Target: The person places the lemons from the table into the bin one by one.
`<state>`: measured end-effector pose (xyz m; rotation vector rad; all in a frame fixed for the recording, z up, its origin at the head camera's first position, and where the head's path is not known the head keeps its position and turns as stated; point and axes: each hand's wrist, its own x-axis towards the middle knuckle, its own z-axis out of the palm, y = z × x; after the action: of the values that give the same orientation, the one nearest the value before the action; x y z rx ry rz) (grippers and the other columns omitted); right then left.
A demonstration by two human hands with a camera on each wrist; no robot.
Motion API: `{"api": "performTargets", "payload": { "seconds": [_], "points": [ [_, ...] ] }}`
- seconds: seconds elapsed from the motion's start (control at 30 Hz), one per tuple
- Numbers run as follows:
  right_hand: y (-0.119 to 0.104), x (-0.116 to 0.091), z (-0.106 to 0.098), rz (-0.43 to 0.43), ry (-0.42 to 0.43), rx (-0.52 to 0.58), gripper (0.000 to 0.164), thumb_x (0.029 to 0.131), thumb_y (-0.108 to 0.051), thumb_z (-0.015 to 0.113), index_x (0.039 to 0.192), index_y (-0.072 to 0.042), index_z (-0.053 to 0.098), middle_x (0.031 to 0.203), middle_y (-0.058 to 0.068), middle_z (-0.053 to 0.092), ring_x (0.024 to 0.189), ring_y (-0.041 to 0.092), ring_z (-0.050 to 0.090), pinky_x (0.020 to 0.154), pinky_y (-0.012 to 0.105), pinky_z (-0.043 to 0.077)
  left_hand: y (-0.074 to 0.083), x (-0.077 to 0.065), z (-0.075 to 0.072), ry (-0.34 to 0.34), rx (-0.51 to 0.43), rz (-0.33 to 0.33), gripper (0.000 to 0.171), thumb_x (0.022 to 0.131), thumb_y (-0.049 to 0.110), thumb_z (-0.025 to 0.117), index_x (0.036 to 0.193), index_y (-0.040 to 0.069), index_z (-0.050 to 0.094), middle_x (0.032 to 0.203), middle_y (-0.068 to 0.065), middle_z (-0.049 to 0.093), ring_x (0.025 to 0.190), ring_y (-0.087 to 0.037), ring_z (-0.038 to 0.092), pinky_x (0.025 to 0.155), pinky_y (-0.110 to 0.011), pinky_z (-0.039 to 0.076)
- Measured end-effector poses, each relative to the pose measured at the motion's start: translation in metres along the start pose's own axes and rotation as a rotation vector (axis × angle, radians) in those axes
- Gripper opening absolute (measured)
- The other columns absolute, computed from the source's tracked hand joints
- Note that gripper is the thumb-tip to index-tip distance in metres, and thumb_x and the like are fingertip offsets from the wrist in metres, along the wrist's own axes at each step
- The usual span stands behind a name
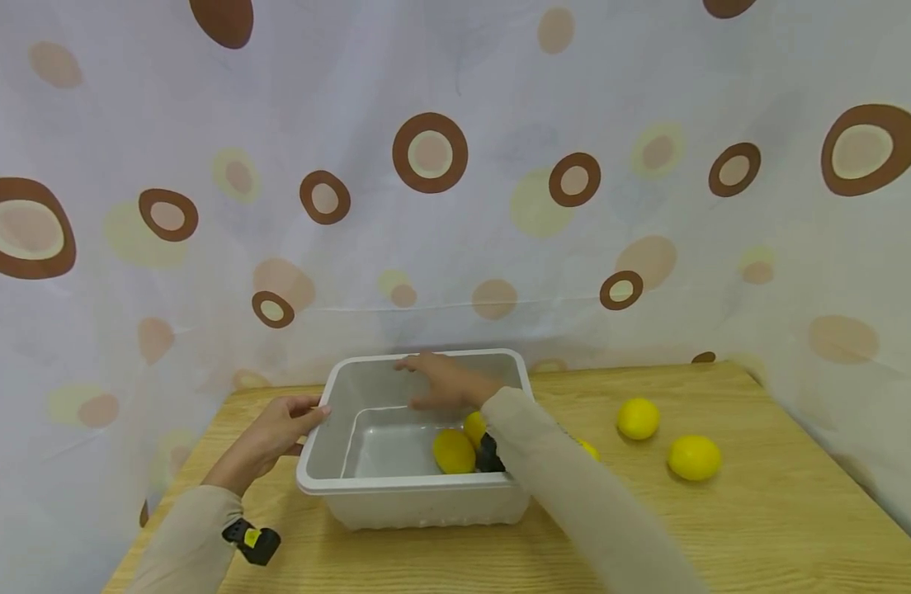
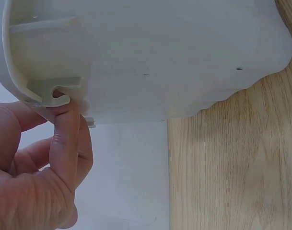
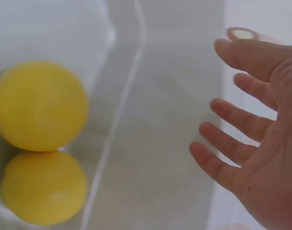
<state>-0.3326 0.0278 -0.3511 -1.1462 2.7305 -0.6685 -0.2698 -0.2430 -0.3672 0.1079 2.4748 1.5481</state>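
Observation:
A pale grey plastic bin stands on the wooden table. My left hand holds its left rim, thumb over the edge and fingers curled beneath, as the left wrist view shows at the rim's underside. Over the inside of the bin is my right hand, its fingers spread and holding nothing. Two yellow lemons lie together in the bin: one lemon in plain sight, the other lemon partly behind my right wrist. Both also appear in the right wrist view, a larger lemon above a smaller-looking lemon.
On the table right of the bin lie a lemon and, nearer to me, another lemon. A further lemon is mostly hidden behind my right sleeve. A spotted curtain hangs behind the table.

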Motion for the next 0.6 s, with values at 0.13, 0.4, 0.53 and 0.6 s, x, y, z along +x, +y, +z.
{"api": "performTargets", "payload": {
  "seconds": [0.13, 0.4, 0.53, 0.6],
  "points": [
    [-0.008, -0.007, -0.022, -0.042, 0.071, -0.011, 0.059, 0.088, -0.016, 0.070, 0.140, -0.005, 0.045, 0.138, 0.014, 0.050, 0.126, 0.030, 0.047, 0.108, 0.042, 0.036, -0.001, 0.000, 0.000, 0.001, -0.005, 0.001, 0.048, 0.100, 0.020, 0.053, 0.137, -0.009, 0.043, 0.118, -0.022, 0.059, 0.095, -0.020, 0.062, 0.075, -0.041, 0.057],
    [-0.012, -0.039, -0.068, -0.040, 0.111, -0.117, 0.059, 0.090, -0.021, 0.068, 0.142, -0.008, 0.043, 0.144, 0.011, 0.045, 0.131, 0.029, 0.041, 0.110, 0.043, 0.034, -0.002, 0.001, -0.001, -0.009, -0.003, 0.007, 0.048, 0.100, 0.021, 0.052, 0.137, -0.009, 0.043, 0.121, -0.023, 0.058, 0.097, -0.021, 0.062, 0.076, -0.042, 0.057],
    [-0.005, -0.063, -0.081, -0.041, 0.122, -0.182, 0.057, 0.089, -0.021, 0.069, 0.140, -0.008, 0.047, 0.141, 0.013, 0.047, 0.130, 0.031, 0.042, 0.108, 0.046, 0.036, -0.002, 0.001, -0.002, -0.013, -0.008, 0.010, 0.048, 0.100, 0.021, 0.052, 0.137, -0.009, 0.044, 0.121, -0.023, 0.058, 0.097, -0.021, 0.062, 0.076, -0.042, 0.057],
    [-0.001, -0.077, -0.085, -0.039, 0.137, -0.194, 0.056, 0.089, -0.020, 0.069, 0.139, -0.007, 0.047, 0.141, 0.014, 0.047, 0.130, 0.033, 0.041, 0.107, 0.049, 0.036, -0.002, 0.002, -0.002, -0.011, -0.008, 0.010, 0.048, 0.100, 0.021, 0.052, 0.136, -0.009, 0.044, 0.120, -0.022, 0.059, 0.097, -0.021, 0.062, 0.076, -0.042, 0.057]
  ]
}}
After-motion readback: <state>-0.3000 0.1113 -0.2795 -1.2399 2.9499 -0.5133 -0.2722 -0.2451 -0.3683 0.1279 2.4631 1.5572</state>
